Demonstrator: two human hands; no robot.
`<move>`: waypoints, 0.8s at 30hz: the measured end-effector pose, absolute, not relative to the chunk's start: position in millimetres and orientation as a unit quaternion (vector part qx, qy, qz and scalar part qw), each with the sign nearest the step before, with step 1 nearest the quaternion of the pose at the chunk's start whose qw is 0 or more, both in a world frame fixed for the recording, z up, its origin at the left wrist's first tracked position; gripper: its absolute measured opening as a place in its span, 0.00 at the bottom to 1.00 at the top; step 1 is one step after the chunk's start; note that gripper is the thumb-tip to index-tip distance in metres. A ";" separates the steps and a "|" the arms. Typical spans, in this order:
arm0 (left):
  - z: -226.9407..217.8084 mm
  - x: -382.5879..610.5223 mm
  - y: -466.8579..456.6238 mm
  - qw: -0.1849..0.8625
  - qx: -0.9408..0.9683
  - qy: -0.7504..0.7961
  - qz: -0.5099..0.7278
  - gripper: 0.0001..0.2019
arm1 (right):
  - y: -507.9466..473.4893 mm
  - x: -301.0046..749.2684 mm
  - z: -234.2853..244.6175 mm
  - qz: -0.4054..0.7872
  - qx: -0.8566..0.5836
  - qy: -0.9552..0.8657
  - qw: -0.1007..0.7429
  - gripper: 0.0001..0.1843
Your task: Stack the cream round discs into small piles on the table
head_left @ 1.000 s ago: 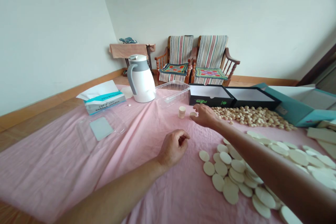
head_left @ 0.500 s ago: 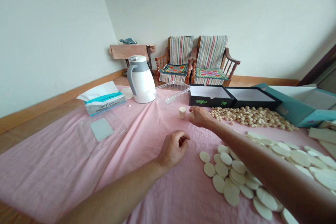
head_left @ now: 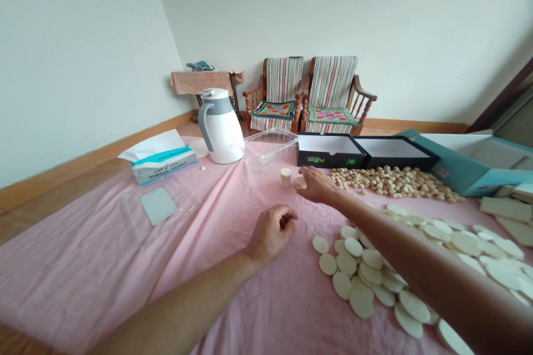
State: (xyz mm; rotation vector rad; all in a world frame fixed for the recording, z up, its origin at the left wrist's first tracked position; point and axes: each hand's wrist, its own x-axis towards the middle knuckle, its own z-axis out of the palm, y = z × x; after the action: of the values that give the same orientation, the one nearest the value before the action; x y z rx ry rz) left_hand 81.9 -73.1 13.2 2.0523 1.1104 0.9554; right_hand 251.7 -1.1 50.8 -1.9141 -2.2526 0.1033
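Note:
My right hand (head_left: 317, 184) reaches far across the pink cloth, its fingers closed on a small round wooden piece (head_left: 300, 183) low over the cloth or resting on it; I cannot tell which. Just left of that piece, a short stack of similar round wooden pieces (head_left: 285, 177) stands upright, apart from the hand. Nearer to me, my left hand (head_left: 271, 234) rests on the cloth with its fingers curled in, and nothing shows in them. A heap of small wooden pieces (head_left: 395, 182) lies right of my right hand. Below my right forearm, flat pale discs (head_left: 361, 295) are spread in a pile.
Two black boxes (head_left: 331, 161), a light-blue box (head_left: 483, 169) and a clear plastic tray (head_left: 270, 144) line the back. A white-and-grey jug (head_left: 225, 133), a tissue pack (head_left: 164, 161) and another clear tray (head_left: 160, 205) stand left. Pale rectangular boards (head_left: 506, 208) lie far right.
The view has shifted slightly. My right hand has lowered the small wooden piece a little beside the stack. My left hand keeps its curled pose.

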 end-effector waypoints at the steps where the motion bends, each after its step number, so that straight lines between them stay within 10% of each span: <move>1: 13.3 81.9 -73.0 0.306 0.774 0.419 0.362 0.09 | -8.1 254.3 55.4 0.033 -0.643 -0.760 0.094 0.22; 5: 14.7 82.3 -72.0 0.310 0.771 0.423 0.361 0.08 | -52.1 268.7 75.3 0.118 -0.555 -0.822 0.056 0.11; 10: 13.4 82.9 -70.4 0.301 0.776 0.427 0.354 0.08 | -104.6 280.6 80.5 0.205 -0.409 -0.889 0.020 0.21; 24: 12.8 83.0 -70.0 0.304 0.773 0.430 0.356 0.08 | -52.6 275.3 60.7 0.056 -0.559 -0.813 0.153 0.07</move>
State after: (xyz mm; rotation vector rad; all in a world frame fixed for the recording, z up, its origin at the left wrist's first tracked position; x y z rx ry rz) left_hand 83.0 -70.0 12.8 2.0469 1.1380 0.9426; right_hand 275.3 -52.6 60.7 -1.6019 -2.3316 0.1605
